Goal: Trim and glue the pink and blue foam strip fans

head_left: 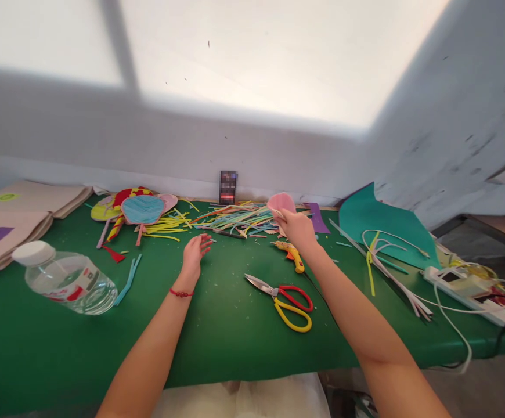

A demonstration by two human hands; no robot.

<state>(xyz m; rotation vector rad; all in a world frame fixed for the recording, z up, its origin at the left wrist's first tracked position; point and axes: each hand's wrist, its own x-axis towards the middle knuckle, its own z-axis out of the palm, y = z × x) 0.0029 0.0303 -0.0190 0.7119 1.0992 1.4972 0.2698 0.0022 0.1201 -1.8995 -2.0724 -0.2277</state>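
Note:
My right hand (298, 229) pinches a rounded pink piece (282, 201) with a pale edge, raised near the back of the table. What the piece is made of I cannot make out. My left hand (195, 255) has its fingers apart, holds nothing and hovers by the front of a heap of coloured strips (239, 219). Below my right hand lies a yellow hot glue gun (294, 255), its nozzle pointing left. Scissors (281, 299) with one red and one yellow handle lie slightly open nearer to me.
A water bottle (72, 278) leans in view at left, near cardboard folders (13, 226). Several colourful fan-like crafts (143, 209) lie behind it. A phone (228, 187) stands against the wall. At right are a teal sheet (383, 223), bundled strips (387, 267) and a power strip (465, 295) with cables.

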